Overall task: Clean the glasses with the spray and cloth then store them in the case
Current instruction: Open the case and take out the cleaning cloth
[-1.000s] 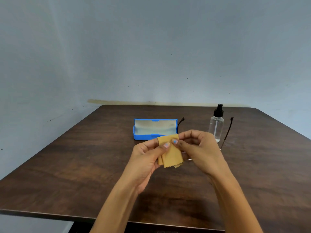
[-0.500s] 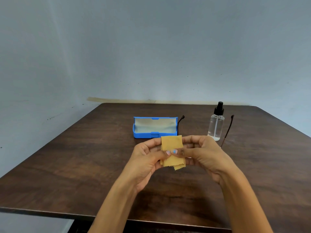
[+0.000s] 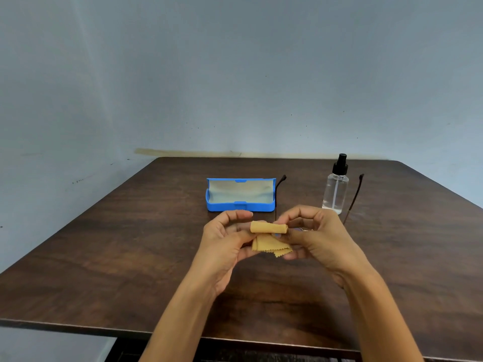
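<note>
My left hand (image 3: 224, 244) pinches a tan cleaning cloth (image 3: 269, 240) whose top is rolled over into a fold. My right hand (image 3: 311, 236) grips the glasses (image 3: 353, 198), thumb pressed on the cloth. The lenses are hidden behind my hands and the cloth. Only the two dark temples stick out away from me, one beside the case and one beside the bottle. An open blue glasses case (image 3: 240, 206) with a pale lining lies on the table behind my hands. A clear spray bottle (image 3: 335, 189) with a black nozzle stands at the right.
A dark wooden table (image 3: 130, 244) carries everything; its front edge runs close below my forearms. A grey wall stands behind the table's far edge.
The cloth's flat upper part has been folded over into a roll between my fingers. Both hands stayed in the same spot above the table.
</note>
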Demonstrator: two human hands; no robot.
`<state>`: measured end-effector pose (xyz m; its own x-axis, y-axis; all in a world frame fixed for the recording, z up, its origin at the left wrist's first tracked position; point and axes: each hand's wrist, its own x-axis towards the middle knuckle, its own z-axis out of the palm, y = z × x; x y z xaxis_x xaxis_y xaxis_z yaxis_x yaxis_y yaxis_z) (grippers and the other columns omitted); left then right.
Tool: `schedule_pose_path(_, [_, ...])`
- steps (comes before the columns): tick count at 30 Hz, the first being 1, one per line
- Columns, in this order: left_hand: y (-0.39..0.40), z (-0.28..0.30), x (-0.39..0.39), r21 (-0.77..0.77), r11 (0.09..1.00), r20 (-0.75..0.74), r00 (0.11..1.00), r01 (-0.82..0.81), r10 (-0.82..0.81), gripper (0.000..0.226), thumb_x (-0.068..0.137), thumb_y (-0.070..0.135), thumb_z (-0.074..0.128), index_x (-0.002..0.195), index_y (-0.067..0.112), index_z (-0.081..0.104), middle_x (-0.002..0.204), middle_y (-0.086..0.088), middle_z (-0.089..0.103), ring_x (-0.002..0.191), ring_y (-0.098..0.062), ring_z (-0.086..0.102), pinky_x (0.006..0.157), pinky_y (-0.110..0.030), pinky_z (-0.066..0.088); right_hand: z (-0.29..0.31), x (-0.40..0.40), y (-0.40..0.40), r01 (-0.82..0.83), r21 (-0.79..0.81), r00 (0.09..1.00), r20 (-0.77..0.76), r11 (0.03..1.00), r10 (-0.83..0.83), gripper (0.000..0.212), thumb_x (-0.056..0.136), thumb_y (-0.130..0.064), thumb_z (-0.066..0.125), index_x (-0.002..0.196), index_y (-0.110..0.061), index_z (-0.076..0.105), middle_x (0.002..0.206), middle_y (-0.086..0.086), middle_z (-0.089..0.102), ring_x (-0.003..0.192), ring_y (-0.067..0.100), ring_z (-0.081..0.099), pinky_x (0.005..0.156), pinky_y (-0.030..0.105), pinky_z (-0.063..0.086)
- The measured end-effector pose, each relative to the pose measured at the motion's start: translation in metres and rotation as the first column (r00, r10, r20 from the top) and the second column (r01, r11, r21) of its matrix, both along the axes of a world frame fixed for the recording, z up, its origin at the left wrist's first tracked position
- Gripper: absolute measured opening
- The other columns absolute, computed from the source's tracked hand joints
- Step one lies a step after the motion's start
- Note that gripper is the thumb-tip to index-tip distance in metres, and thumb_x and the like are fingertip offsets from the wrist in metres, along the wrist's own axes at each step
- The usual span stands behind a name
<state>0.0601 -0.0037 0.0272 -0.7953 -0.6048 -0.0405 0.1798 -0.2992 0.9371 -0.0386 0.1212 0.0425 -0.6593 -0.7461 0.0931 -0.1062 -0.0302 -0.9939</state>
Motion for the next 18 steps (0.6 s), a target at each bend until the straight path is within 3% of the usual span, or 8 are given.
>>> schedule_pose_path(5, [-0.001,0.0032,-0.0022,0.067,0.997,0.112,0.993,0.038,-0.045,0.019,0.088,0.019,0.057,0.102,0.006,0.061,0.096,-0.016,0.071,0.08,-0.024,0.072,0.06,-0.033,0.059,-0.0065,-0.003,-0.0016,0.03,-0.011,0.992,-0.122,0.999,-0.031,0.03,0.081,0.015,0.058,0.065,-0.008,0.068,0.092,0.016,0.068,0.076,0.018,0.07,0.055,0.023,0.056])
schedule_pose_path(10, [0.0,0.003,0.0001,0.072,0.997,0.096,0.995,0.026,-0.033,0.03,0.072,0.002,0.07,0.102,0.002,0.061,0.09,-0.015,0.073,0.08,-0.024,0.072,0.06,-0.031,0.059,-0.0055,-0.0022,-0.0013,0.035,-0.023,0.984,-0.175,0.999,-0.038,0.031,0.08,0.016,0.057,0.065,-0.009,0.068,0.083,0.012,0.07,0.076,0.013,0.068,0.062,0.021,0.055])
schedule_pose_path(12, [-0.0002,0.0022,0.0003,0.067,0.998,0.095,0.995,-0.011,0.005,0.027,0.074,-0.006,0.068,0.099,0.002,0.06,0.087,-0.015,0.073,0.078,-0.024,0.072,0.058,-0.03,0.059,-0.0059,-0.0008,-0.0009,0.049,0.01,0.991,-0.126,0.999,-0.047,0.03,0.085,0.01,0.055,0.069,-0.01,0.07,0.083,0.009,0.071,0.076,0.013,0.069,0.065,0.023,0.056])
schedule_pose_path(16, [0.001,-0.002,-0.0006,0.021,0.998,0.113,0.992,-0.057,0.055,0.025,0.074,-0.009,0.067,0.091,0.005,0.055,0.09,-0.017,0.07,0.079,-0.025,0.072,0.058,-0.029,0.059,-0.0039,0.0011,0.0014,0.078,0.049,0.986,0.145,0.996,-0.084,0.032,0.095,-0.006,0.041,0.081,-0.002,0.07,0.087,0.012,0.072,0.08,0.019,0.07,0.07,0.031,0.058])
schedule_pose_path(18, [0.0029,-0.0038,-0.0003,-0.042,0.997,0.127,0.99,-0.064,0.069,0.022,0.075,-0.007,0.067,0.088,0.005,0.055,0.088,-0.015,0.071,0.078,-0.023,0.072,0.058,-0.028,0.059,-0.005,0.0039,0.0018,0.079,0.028,0.979,0.187,0.996,-0.083,0.024,0.092,-0.011,0.052,0.081,-0.001,0.071,0.087,0.008,0.072,0.082,0.02,0.07,0.069,0.03,0.058])
